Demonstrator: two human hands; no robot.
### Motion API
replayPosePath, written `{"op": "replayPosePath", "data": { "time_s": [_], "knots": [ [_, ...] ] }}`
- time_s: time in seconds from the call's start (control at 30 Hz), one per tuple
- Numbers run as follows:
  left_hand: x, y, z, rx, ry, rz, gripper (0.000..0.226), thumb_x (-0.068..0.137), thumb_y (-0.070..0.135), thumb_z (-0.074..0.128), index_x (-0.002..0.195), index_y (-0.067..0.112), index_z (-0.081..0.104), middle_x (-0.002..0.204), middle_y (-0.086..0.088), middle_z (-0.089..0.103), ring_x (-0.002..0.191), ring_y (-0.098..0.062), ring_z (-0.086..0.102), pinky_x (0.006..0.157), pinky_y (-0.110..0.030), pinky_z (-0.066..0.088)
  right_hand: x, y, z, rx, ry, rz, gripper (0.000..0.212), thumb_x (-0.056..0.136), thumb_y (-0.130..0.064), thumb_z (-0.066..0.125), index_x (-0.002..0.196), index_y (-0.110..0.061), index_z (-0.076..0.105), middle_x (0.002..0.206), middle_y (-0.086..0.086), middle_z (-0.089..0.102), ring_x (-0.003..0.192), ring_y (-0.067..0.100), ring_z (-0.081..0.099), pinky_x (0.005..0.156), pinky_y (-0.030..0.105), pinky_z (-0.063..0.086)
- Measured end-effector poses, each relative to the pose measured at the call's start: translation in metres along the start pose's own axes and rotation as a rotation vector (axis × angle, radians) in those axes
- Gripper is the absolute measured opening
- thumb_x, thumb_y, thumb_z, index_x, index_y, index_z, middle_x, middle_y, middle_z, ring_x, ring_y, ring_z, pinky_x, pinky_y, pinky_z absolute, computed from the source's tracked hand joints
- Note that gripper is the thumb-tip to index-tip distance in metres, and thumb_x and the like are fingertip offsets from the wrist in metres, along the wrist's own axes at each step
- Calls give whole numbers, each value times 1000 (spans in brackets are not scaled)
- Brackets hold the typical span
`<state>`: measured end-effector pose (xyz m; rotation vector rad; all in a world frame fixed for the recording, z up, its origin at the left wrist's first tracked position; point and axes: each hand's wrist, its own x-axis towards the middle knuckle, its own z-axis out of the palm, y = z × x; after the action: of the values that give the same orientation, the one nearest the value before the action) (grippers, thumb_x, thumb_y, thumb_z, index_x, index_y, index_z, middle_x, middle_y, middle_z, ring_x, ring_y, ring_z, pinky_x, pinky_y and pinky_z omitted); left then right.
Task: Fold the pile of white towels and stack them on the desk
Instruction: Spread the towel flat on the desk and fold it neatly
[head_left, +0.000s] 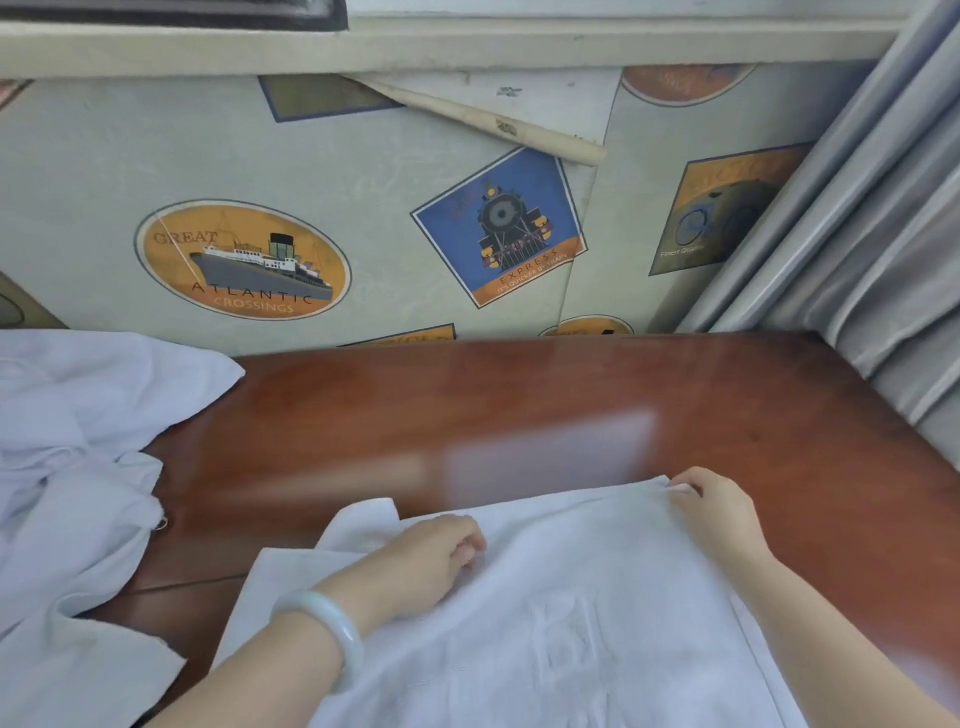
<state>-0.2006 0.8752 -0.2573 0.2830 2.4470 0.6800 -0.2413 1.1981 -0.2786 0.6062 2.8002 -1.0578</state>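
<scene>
A white towel (571, 623) with a woven emblem lies spread on the reddish wooden desk (519, 405), reaching to the near edge of the view. My right hand (719, 512) pinches its far right corner. My left hand (434, 558), with a pale bangle on the wrist, rests with curled fingers on the towel's far left part, where a fold of cloth sticks out beyond it. A heap of unfolded white towels (72, 467) lies on the left side of the desk.
Behind the desk is a wall covered in paper with ship and train pictures (363, 218). Grey curtains (883, 260) hang at the right, touching the desk's right edge. A small metal ring (162, 522) shows by the heap.
</scene>
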Motion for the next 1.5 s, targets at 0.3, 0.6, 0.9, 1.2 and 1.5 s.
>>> {"op": "replayPosePath", "data": {
  "time_s": [0.3,0.6,0.9,1.2,1.5],
  "knots": [
    [7,2,3,379,-20,-151,34,90,38,64,110,11,60,121,-8,46,115,-27,43,88,-30,36,-5,1,8,245,55,-14,19,89,-14,62,78,-25,72,77,-9,71,85,15,63,65,29,45],
    [4,-43,-20,257,136,-41,18,93,38,57,84,33,42,104,14,33,98,-11,37,83,-33,38,5,4,20,-17,77,-143,15,87,-13,70,78,-25,73,110,-5,56,108,24,49,90,33,37],
    [24,-43,-43,193,63,-84,54,90,43,66,60,16,30,63,4,32,58,-16,29,55,-33,21,24,-14,-6,-244,-229,-215,20,75,-5,74,66,-22,70,65,-11,56,59,6,51,50,10,37],
    [25,-39,-26,243,263,-157,45,90,55,60,64,24,39,81,6,37,81,-21,47,68,-32,33,37,2,16,-293,131,-239,20,83,9,56,90,-5,69,82,5,46,82,30,47,66,34,32],
    [0,-88,-37,-195,275,-60,16,102,39,46,114,35,55,110,14,53,103,-4,50,94,-26,39,-107,-49,144,-310,142,-835,43,88,-16,43,126,-8,62,129,10,63,119,28,52,100,40,33]
  ]
}}
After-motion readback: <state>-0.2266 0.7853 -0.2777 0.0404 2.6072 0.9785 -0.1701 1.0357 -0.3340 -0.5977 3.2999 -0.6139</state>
